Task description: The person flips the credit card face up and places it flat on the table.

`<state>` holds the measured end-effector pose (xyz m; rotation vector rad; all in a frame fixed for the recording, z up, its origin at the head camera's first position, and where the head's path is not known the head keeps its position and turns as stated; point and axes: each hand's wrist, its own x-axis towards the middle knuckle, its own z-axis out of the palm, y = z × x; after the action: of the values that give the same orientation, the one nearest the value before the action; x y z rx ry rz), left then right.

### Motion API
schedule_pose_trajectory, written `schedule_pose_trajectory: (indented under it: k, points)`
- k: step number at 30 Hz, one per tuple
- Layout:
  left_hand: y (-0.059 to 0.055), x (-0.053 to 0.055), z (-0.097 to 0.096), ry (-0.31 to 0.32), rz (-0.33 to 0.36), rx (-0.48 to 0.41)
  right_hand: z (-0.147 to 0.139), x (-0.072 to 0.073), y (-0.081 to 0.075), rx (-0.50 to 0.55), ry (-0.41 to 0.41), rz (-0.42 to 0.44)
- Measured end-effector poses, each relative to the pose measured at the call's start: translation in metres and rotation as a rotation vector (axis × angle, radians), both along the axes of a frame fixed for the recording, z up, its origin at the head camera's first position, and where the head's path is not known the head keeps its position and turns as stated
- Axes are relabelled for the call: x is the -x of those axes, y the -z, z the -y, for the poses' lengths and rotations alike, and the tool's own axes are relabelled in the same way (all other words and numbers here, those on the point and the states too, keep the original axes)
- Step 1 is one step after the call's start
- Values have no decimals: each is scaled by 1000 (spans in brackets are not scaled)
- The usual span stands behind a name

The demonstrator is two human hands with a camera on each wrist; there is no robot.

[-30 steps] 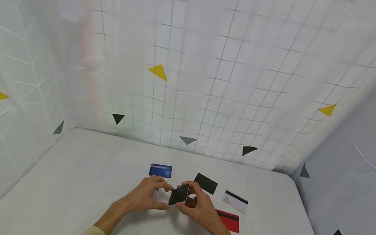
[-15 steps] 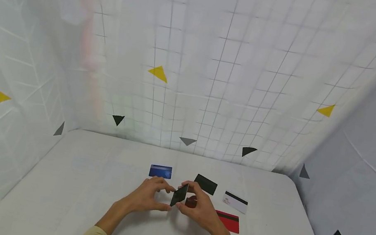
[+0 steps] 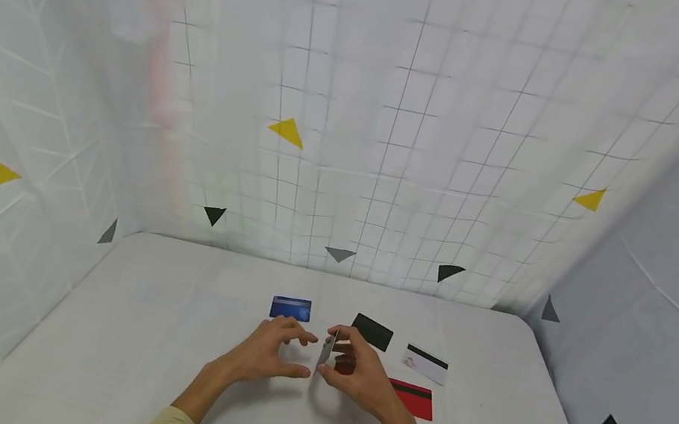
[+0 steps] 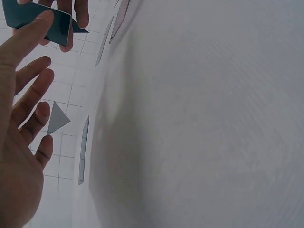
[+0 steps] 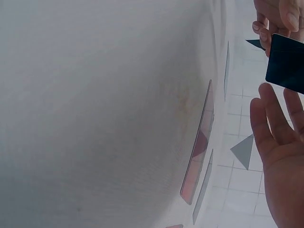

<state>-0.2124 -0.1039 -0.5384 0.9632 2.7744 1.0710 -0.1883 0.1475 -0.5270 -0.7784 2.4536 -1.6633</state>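
No text, brand or number is legible on any of the cards (image 3: 291,309).

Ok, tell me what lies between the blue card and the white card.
A black card lies flat on the table between them, as the head view shows; there, the right hand also overlaps that stretch.

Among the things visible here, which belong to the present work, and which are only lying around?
Apparently in use:
held card, pinched by right hand
left hand, close beside it

Seemingly just lying on the table:
blue card
black card
white card
red card, partly hidden
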Motion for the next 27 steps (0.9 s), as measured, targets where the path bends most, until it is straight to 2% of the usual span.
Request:
schedule_pose_trajectory:
  k: [8, 12, 19, 27]
  points:
    - [-2, 0, 0, 2, 15, 0, 1, 0, 2, -19, -8, -20]
    - [-3, 0, 0, 5, 7, -6, 0, 0, 3, -52, -4, -55]
    - [-6, -1, -1, 10, 8, -16, -2, -1, 3, -122, 9, -48]
    - [-4, -1, 1, 11, 17, -34, -3, 0, 5, -195, 6, -87]
